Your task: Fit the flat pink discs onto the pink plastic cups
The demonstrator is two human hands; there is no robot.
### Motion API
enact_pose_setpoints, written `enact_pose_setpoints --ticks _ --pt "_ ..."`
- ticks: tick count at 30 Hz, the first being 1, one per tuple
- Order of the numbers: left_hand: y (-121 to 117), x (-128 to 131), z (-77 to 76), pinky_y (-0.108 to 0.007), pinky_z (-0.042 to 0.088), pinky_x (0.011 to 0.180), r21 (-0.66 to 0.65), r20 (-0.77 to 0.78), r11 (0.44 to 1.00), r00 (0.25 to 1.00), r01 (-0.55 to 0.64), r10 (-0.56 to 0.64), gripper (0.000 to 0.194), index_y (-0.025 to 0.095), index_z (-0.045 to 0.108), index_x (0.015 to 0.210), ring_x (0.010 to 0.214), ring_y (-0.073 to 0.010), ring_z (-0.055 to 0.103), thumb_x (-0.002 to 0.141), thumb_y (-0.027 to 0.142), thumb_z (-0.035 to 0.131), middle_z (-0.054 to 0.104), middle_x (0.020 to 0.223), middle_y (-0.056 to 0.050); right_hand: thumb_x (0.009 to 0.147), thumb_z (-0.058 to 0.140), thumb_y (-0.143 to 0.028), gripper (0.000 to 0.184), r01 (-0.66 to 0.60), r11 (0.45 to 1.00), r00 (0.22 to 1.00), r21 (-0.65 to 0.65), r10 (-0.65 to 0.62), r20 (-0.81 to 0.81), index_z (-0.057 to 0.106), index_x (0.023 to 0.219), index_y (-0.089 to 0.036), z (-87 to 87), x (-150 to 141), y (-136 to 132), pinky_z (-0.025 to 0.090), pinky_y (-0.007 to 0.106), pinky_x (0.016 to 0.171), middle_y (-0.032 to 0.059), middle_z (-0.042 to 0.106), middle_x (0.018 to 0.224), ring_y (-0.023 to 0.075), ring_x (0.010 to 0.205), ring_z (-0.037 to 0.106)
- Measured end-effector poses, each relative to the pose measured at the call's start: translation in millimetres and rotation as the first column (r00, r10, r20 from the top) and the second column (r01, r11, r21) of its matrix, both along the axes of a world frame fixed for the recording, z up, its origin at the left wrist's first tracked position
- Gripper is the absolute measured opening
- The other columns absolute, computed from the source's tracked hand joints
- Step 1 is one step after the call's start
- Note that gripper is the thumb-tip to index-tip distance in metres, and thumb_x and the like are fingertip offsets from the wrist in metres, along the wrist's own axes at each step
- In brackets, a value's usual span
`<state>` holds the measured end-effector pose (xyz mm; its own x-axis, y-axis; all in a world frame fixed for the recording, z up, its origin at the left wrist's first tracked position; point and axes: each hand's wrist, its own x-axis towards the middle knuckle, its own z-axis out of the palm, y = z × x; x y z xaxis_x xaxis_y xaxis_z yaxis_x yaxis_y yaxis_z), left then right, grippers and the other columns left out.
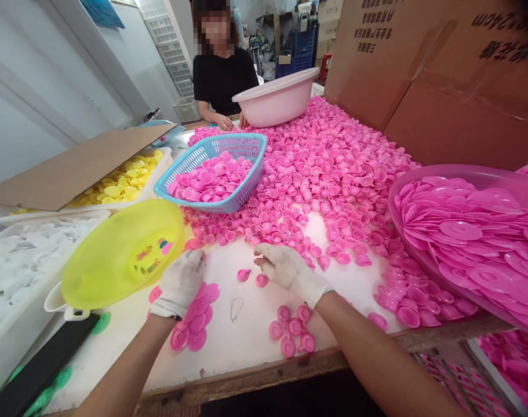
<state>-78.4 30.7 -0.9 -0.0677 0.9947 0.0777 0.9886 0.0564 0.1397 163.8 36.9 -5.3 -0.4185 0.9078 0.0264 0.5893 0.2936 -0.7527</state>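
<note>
My left hand (182, 282), in a white glove, hovers by a small pile of pink toy saucers (198, 318). Its fingers are curled together, and whatever they might hold is hidden. My right hand (290, 269), also gloved, is at the near edge of a heap of pink toy cups (307, 179). Thumb and fingers are bent but apart, with nothing visible between them. Two loose cups, including one small pink cup (243, 275), lie between the hands. A cluster of several pink cups (288, 346) sits near the table's front edge.
A yellow bowl (94, 272) stands left; a blue basket (220, 204) of pink saucers is behind it. A pink basin (396, 191) of saucers is at right. Across the table, a person (224, 75) sits beside a pale pink tub (276, 101). A cardboard box (441, 104) rises back right.
</note>
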Motion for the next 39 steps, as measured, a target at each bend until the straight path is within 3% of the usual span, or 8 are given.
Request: enact_pose_setpoints --ticks 4,8,12,17,22,25,33,39 --pt "-23.9 27.9 14.5 -0.026 0.05 0.068 -0.012 0.321 0.999 0.946 0.045 -0.038 0.023 0.02 0.06 0.094 0.073 -0.0152 0.063 0.087 0.033 0.043 0.068 0.083 -0.003 0.087 0.048 -0.025 0.011 -0.079 0.985 0.973 -0.155 0.042 -0.229 0.057 0.089 -0.019 -4.7 -2.4 -3.9 0.039 0.019 0.054 -0.0012 0.061 0.071 0.0099 0.062 0.056" --pt "-44.9 68.0 9.9 -0.026 0.053 0.062 -0.183 0.857 0.981 0.5 0.062 0.128 0.021 0.016 0.059 0.088 0.063 -0.0142 0.062 0.081 0.035 0.053 0.064 0.068 -0.001 0.086 0.047 -0.024 0.009 -0.179 0.912 0.948 -0.37 0.059 -0.313 0.052 0.084 -0.019 -10.5 -3.1 -5.1 0.037 0.017 0.042 -0.0037 0.055 0.062 0.0068 0.045 0.049" --pt "-50.7 89.5 -5.4 -0.024 0.052 0.056 -0.289 0.906 0.957 0.327 0.01 0.27 0.024 0.015 0.057 0.091 0.057 -0.0123 0.06 0.077 0.034 0.058 0.062 0.063 0.001 0.083 0.048 -0.02 0.007 -0.158 0.871 0.966 -0.465 0.039 -0.254 0.051 0.077 -0.018 -17.0 -1.4 -2.5 0.037 0.016 0.038 -0.004 0.051 0.056 0.0073 0.042 0.048" --pt "-49.2 96.3 -14.7 -0.02 0.046 0.046 -0.409 0.88 0.908 0.302 0.09 0.367 0.023 0.015 0.052 0.091 0.046 -0.0108 0.056 0.078 0.034 0.057 0.059 0.053 0.002 0.082 0.047 -0.019 0.006 -0.073 0.844 0.988 -0.532 -0.013 -0.155 0.052 0.086 -0.02 -25.5 0.4 -1.5 0.035 0.017 0.035 -0.0045 0.051 0.055 0.008 0.038 0.048" --pt "-44.6 94.0 -20.8 -0.019 0.044 0.045 -0.481 0.869 0.854 0.238 0.2 0.434 0.024 0.018 0.045 0.083 0.047 -0.0094 0.057 0.077 0.038 0.058 0.062 0.057 0.001 0.085 0.043 -0.018 0.008 -0.246 0.618 0.954 -0.746 0.021 -0.298 0.044 0.092 -0.021 -30.7 3.8 1.6 0.043 0.02 0.039 -0.005 0.054 0.051 0.0115 0.037 0.053" --pt "-39.3 90.0 -26.8 -0.02 0.044 0.043 -0.486 0.862 0.846 0.282 0.22 0.421 0.025 0.02 0.042 0.08 0.043 -0.0108 0.057 0.076 0.038 0.059 0.06 0.051 0.003 0.081 0.044 -0.014 0.013 -0.257 0.544 0.954 -0.799 0.012 -0.299 0.043 0.093 -0.021 -26.2 2.1 7.5 0.043 0.02 0.04 -0.0047 0.056 0.048 0.0121 0.034 0.052" --pt "-29.6 86.6 -17.0 -0.018 0.037 0.034 -0.482 0.856 0.831 0.354 0.278 0.378 0.035 0.021 0.041 0.092 0.035 -0.0104 0.051 0.074 0.043 0.061 0.057 0.05 0.006 0.082 0.045 -0.018 0.009 -0.247 0.599 0.963 -0.762 0.065 -0.261 0.045 0.09 -0.02 -26.9 -1.1 8.7 0.037 0.017 0.035 -0.0047 0.055 0.045 0.0111 0.032 0.051" --pt "-22.3 90.3 -14.1 -0.02 0.042 0.038 -0.498 0.78 0.831 0.546 0.247 0.305 0.022 0.021 0.042 0.084 0.038 -0.0109 0.054 0.075 0.032 0.059 0.056 0.048 0.006 0.085 0.047 -0.021 0.008 -0.205 0.63 0.978 -0.749 0.114 -0.172 0.048 0.093 -0.019 -28.3 -1.3 12.4 0.038 0.018 0.035 -0.0044 0.054 0.044 0.012 0.033 0.052"
